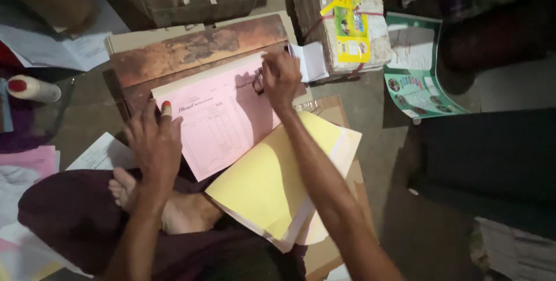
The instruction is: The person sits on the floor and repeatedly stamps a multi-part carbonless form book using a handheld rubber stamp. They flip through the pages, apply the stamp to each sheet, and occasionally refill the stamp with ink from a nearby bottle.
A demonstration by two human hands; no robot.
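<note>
Progress: we judge the work midway, our left hand [153,142] flat and open on the pink form sheet [223,122] over the wooden board [191,49], right hand [281,77] closed on a small dark tool at the sheet's top edge, yellow pages [272,177] folded aside | Surface: board on a dim concrete floor [376,119] | Room: bundled parcel [347,20], green leaflet [417,67], loose papers.

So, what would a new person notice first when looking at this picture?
The pink form in the middle stands out first, lying on a worn wooden board. The left hand presses on its left edge, and the right hand rests at its top right corner, holding something small and dark. Next comes the yellow sheet, folded back toward the lower right under the right forearm.
</note>
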